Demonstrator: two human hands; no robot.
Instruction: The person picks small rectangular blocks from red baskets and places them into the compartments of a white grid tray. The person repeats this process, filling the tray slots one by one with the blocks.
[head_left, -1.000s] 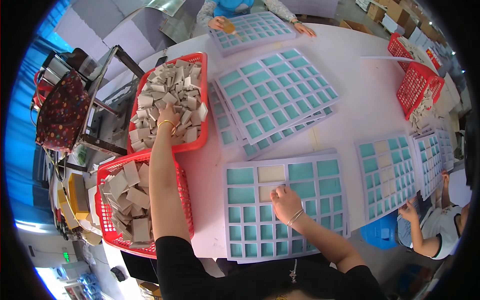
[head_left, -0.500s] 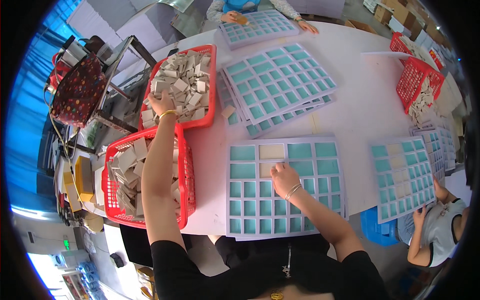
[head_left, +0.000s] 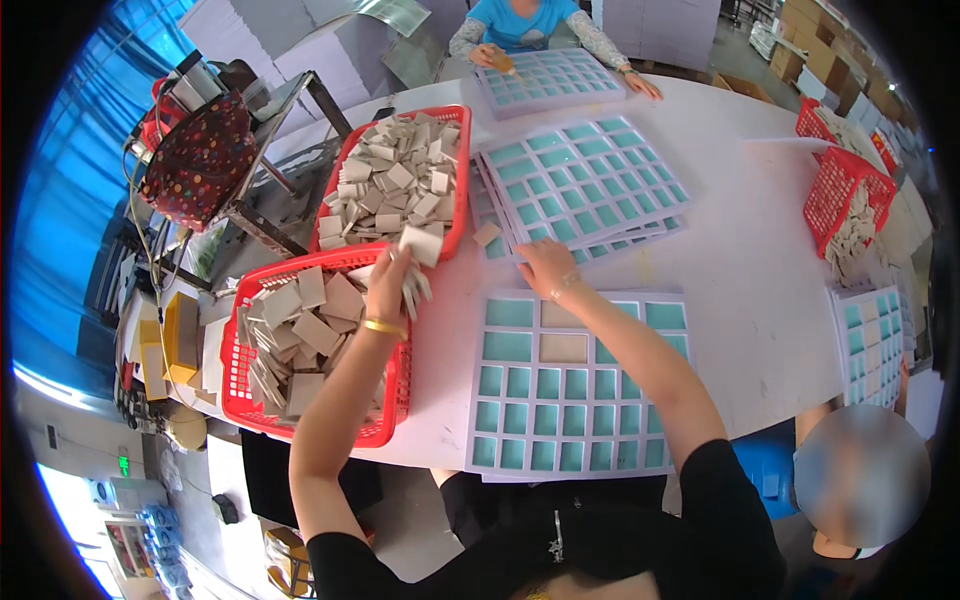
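My left hand (head_left: 388, 285) is closed around several beige rectangular tiles (head_left: 421, 245), held over the inner edge of the near red basket (head_left: 398, 350). My right hand (head_left: 548, 266) hovers beyond the top edge of the near tray (head_left: 478, 385), fingers loosely stretched with nothing visible in them. This white grid tray has turquoise cells, and two cells of its second column hold beige tiles (head_left: 563, 348). My right forearm hides some cells. Just left of the right hand, a small loose tile (head_left: 487, 234) lies by a stack of similar trays (head_left: 600, 180).
Behind the near basket stands another red basket (head_left: 463, 170) full of smaller tiles. Across the table a person in blue (head_left: 520, 22) holds a small bottle over a tray (head_left: 560, 85). At the right are a tipped red basket (head_left: 845, 195) and another person holding a tray (head_left: 870, 345).
My left hand has come out of the far basket toward me with tiles. My right hand has left the tile in the near tray and moved up and left. The view has shifted.
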